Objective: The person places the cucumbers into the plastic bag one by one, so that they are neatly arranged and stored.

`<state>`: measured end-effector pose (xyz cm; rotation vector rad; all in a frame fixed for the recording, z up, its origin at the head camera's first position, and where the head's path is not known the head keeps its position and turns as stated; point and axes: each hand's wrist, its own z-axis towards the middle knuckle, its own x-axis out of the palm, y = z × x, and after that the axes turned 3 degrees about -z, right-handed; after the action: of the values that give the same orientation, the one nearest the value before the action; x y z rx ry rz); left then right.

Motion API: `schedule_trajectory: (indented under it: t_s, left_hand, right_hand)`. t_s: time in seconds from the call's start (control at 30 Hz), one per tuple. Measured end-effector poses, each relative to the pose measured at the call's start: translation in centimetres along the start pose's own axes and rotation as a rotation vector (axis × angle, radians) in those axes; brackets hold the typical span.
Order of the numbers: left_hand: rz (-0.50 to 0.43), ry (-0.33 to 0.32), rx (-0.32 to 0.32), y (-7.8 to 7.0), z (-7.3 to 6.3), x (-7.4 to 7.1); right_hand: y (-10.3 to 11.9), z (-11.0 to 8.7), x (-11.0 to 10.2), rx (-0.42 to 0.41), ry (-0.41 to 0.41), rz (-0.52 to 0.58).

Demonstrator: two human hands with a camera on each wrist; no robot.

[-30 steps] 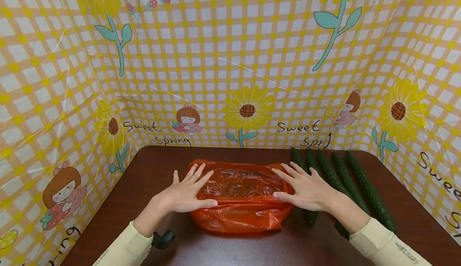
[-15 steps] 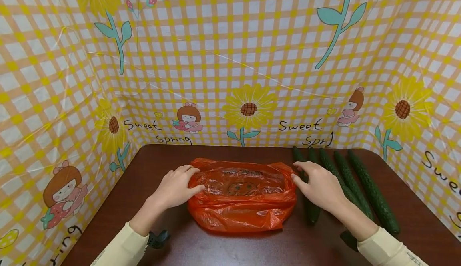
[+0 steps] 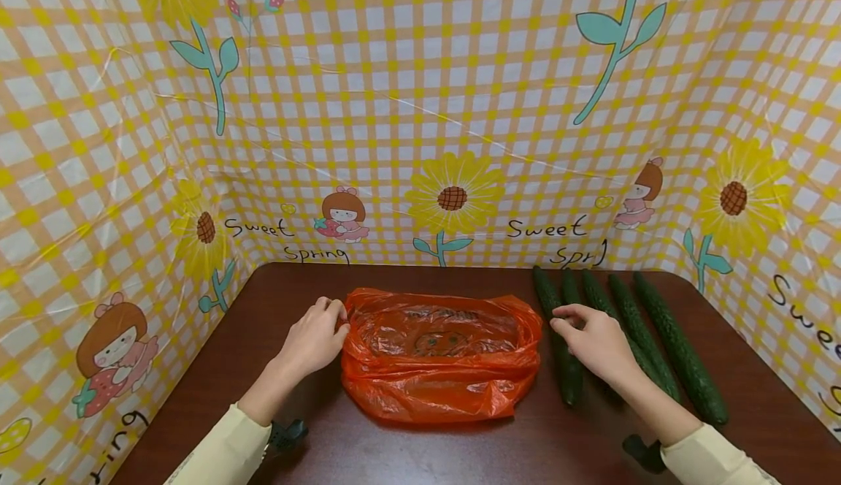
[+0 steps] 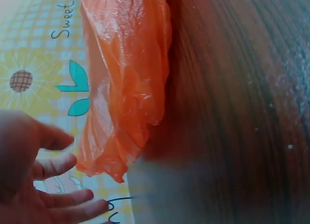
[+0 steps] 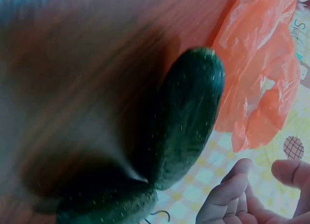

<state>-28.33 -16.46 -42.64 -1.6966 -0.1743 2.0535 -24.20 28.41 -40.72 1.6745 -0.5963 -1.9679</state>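
A crinkled red plastic bag [image 3: 440,397] sits in the middle of the table, its mouth spread wide and a dark print showing inside. My left hand [image 3: 312,339] is at the bag's left side; the left wrist view shows its fingers [image 4: 55,166] loosely bent beside the bag's edge [image 4: 126,79], pinching nothing. Off the bag's right side, my right hand [image 3: 598,346] hovers over the cucumbers with thumb and fingers apart. The nearest cucumber [image 3: 569,375] lies beside the bag. In the right wrist view, a cucumber [image 5: 189,117] lies between the camera and the bag.
Several long cucumbers [image 3: 683,353] lie side by side on the right of the dark brown table [image 3: 407,459]. A checked sunflower cloth [image 3: 381,127] walls the back and both sides. Dark wrist devices [image 3: 289,434] show under both forearms.
Both hands have come off the bag and moved outward, the left to the left side, the right over the cucumbers. Their spread fingers have bent loosely. The bag has stayed nearly in place.
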Motion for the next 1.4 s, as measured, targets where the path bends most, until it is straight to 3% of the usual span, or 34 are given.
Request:
schedule_trajectory:
  t_s: [0.17,0.33,0.53,1.0,1.4]
  left_hand:
    - [-0.099,0.132,-0.076,0.4,0.1,0.8]
    - [-0.127,0.197,-0.071,0.6,0.1,1.5]
    - [-0.095,0.256,-0.044,0.4,0.0,2.1]
    - [-0.017,0.282,-0.040,0.1,-0.2,2.7]
    - [-0.014,0.286,-0.037,-0.6,-0.5,2.8]
  right_hand:
    - [-0.2,-0.3,0.0,0.088,0.051,0.145]
    - [-0.6,-0.6,0.1,0.154,0.068,0.225]
    - [-1.3,-1.0,0.6,0.233,0.084,0.289]
    - [-2.3,-1.0,0.9,0.335,0.117,0.377]
    - [-2.7,-0.7,0.6,0.299,0.134,0.201]
